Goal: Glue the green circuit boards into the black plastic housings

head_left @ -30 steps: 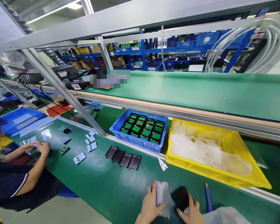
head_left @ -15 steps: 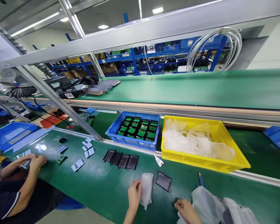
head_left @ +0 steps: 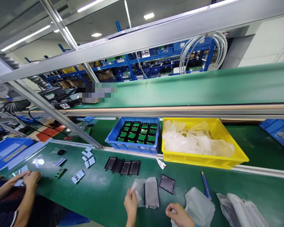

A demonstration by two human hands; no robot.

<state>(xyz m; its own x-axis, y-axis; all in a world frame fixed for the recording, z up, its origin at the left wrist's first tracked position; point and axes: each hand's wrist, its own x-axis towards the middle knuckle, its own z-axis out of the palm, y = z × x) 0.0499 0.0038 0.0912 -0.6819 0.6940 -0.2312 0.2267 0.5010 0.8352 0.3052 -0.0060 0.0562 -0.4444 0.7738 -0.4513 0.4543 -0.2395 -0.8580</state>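
My left hand (head_left: 131, 201) pinches a translucent white foam sleeve flap (head_left: 139, 189), raised beside a flat wrapped piece (head_left: 152, 193) on the green bench. A dark edge shows between the flap and that piece. My right hand (head_left: 179, 215) has its fingers curled in; whatever is between the fingertips is hard to make out. It rests over the near corner of another translucent sleeve (head_left: 201, 205). A black rectangular frame (head_left: 167, 183) lies between and beyond my hands.
Several black frames (head_left: 123, 165) stand in a row. Behind are a blue bin (head_left: 132, 147) of green circuit boards and a yellow bin (head_left: 201, 161) of white sleeves. A blue cutter knife (head_left: 206, 186) and wrapped pieces (head_left: 241, 208) lie right. A co-worker's hands (head_left: 30, 179) work at left.
My left hand has drawn the sleeve flap out to the left of the wrapped piece. My right hand has shifted left. The sleeve near it now lies apart from the wrapped pieces at right.
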